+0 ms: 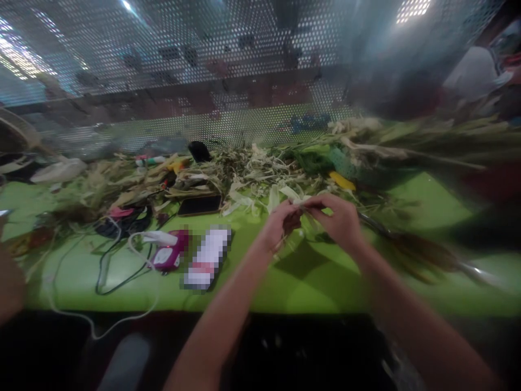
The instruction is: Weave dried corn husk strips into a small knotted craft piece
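Both hands are raised over the green table, close together near its middle. My left hand is closed on pale leaf strips, which fan out above the fingers. From the right, my right hand pinches the same strips, its thumb and forefinger near the left fingertips. Thin strands hang below the hands. Just behind them lies a heap of dried leaves and husks.
A dark phone, a lit phone and a pink power adapter with white and black cables lie left. A yellow object and a blurred metal tool are right. Behind stands a perforated screen. A person in white is at upper right.
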`<state>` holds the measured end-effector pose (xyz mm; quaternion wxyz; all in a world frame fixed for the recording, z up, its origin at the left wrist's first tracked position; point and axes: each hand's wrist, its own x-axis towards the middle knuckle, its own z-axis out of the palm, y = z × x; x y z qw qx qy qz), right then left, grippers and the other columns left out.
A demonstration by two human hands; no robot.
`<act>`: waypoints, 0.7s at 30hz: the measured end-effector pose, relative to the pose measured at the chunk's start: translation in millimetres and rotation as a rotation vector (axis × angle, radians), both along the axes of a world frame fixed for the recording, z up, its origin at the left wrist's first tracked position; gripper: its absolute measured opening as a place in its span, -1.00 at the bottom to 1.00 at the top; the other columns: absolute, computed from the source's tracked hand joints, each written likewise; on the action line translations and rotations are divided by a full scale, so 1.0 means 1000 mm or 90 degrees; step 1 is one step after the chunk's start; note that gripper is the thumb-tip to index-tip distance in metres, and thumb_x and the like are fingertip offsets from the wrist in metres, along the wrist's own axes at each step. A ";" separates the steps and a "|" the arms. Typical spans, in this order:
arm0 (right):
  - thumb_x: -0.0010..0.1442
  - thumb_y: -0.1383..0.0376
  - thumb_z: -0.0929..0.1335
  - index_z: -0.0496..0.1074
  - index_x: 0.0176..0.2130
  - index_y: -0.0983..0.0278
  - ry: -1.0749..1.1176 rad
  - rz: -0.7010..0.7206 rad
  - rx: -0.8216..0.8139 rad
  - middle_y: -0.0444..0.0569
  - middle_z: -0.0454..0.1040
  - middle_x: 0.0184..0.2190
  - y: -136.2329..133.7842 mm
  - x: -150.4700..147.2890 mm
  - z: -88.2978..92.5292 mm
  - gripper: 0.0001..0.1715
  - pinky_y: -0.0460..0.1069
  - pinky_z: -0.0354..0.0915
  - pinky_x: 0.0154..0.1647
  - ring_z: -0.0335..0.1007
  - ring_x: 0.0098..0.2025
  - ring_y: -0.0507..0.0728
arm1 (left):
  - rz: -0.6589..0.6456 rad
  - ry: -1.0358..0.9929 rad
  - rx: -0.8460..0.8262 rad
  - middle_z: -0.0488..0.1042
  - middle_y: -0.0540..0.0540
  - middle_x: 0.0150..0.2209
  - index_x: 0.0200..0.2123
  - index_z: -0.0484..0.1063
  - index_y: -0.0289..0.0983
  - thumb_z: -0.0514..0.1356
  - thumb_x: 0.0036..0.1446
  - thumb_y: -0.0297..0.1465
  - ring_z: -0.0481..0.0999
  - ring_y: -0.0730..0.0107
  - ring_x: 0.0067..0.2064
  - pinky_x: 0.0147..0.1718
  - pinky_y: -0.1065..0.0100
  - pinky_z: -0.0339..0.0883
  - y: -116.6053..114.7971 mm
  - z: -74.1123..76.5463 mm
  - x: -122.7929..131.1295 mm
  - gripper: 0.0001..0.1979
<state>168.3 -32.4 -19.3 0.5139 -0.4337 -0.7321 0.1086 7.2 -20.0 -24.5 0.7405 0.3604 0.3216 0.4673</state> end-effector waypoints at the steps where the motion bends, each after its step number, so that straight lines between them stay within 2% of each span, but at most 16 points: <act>1: 0.18 0.42 0.39 0.57 -0.24 0.21 -0.008 0.006 0.007 -0.07 0.60 -0.29 0.000 0.000 0.000 -0.83 0.02 0.43 -0.19 0.53 -0.26 0.13 | 0.012 0.013 -0.001 0.19 0.12 -0.54 -0.41 0.26 -0.26 0.33 -0.03 -0.25 0.15 0.65 -0.57 -0.55 0.54 0.08 0.000 -0.001 0.000 -0.69; 3: 0.18 0.43 0.38 0.55 -0.21 0.21 -0.045 0.022 0.025 -0.05 0.60 -0.27 0.000 0.000 0.001 -0.81 0.02 0.42 -0.16 0.52 -0.23 0.14 | 0.043 0.040 0.002 0.19 0.12 -0.54 -0.42 0.27 -0.27 0.35 -0.03 -0.19 0.17 0.66 -0.56 -0.54 0.55 0.10 0.001 -0.002 0.000 -0.64; 8: 0.11 0.50 0.36 0.51 -0.11 0.21 -0.195 0.033 0.085 0.03 0.53 -0.15 0.000 -0.001 0.001 -0.65 0.09 0.37 -0.09 0.45 -0.09 0.22 | 0.072 0.042 -0.001 0.21 0.12 -0.53 -0.43 0.25 -0.27 0.39 -0.07 -0.23 0.16 0.70 -0.57 -0.55 0.58 0.07 0.002 0.000 0.000 -0.63; 11: 0.11 0.48 0.38 0.53 -0.15 0.18 -0.216 0.024 0.116 0.04 0.51 -0.10 0.001 0.000 0.002 -0.68 0.11 0.34 -0.07 0.41 -0.04 0.24 | 0.075 0.039 0.013 0.19 0.13 -0.53 -0.43 0.23 -0.27 0.38 -0.06 -0.21 0.13 0.69 -0.57 -0.56 0.57 0.03 0.004 -0.001 0.000 -0.62; 13: 0.14 0.43 0.40 0.54 -0.23 0.17 -0.204 0.025 0.124 0.02 0.53 -0.12 0.001 0.000 0.002 -0.80 0.12 0.32 -0.07 0.42 -0.07 0.23 | 0.074 0.076 0.039 0.20 0.12 -0.52 -0.43 0.24 -0.27 0.36 -0.04 -0.19 0.14 0.67 -0.55 -0.55 0.56 0.03 0.005 -0.004 0.001 -0.62; 16: 0.20 0.32 0.42 0.56 -0.28 0.16 -0.152 0.027 0.097 -0.02 0.58 -0.24 0.001 -0.001 0.001 -0.93 0.10 0.32 -0.13 0.44 -0.18 0.19 | 0.092 0.171 0.114 0.19 0.11 -0.53 -0.42 0.26 -0.27 0.32 0.02 -0.19 0.11 0.63 -0.54 -0.55 0.52 0.01 0.007 -0.010 0.003 -0.66; 21: 0.21 0.22 0.43 0.55 -0.29 0.19 0.008 -0.055 0.007 -0.08 0.56 -0.37 -0.001 -0.003 -0.002 -0.91 0.03 0.34 -0.24 0.43 -0.32 0.14 | 0.076 0.256 0.222 0.24 0.07 -0.50 -0.37 0.31 -0.26 0.24 0.12 -0.26 0.14 0.56 -0.49 -0.50 0.47 0.05 0.005 -0.012 0.007 -0.79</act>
